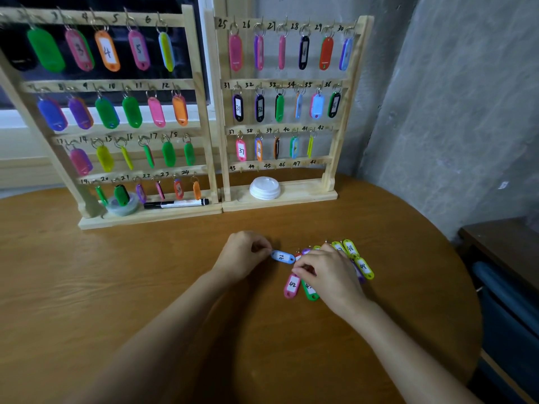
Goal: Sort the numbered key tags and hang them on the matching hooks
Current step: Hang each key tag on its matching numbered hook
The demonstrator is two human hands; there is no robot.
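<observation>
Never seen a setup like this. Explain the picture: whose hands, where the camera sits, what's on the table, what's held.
No machine: a person works bare-handed, filmed from a head-worn camera looking down. A left rack and a right rack, with numbered hooks, stand on the table; most hooks carry coloured tags, the right rack's bottom row is bare. The left hand pinches a blue tag by its end. The right hand rests on a pile of loose tags, among them a pink tag marked 42; whether it grips one is hidden.
</observation>
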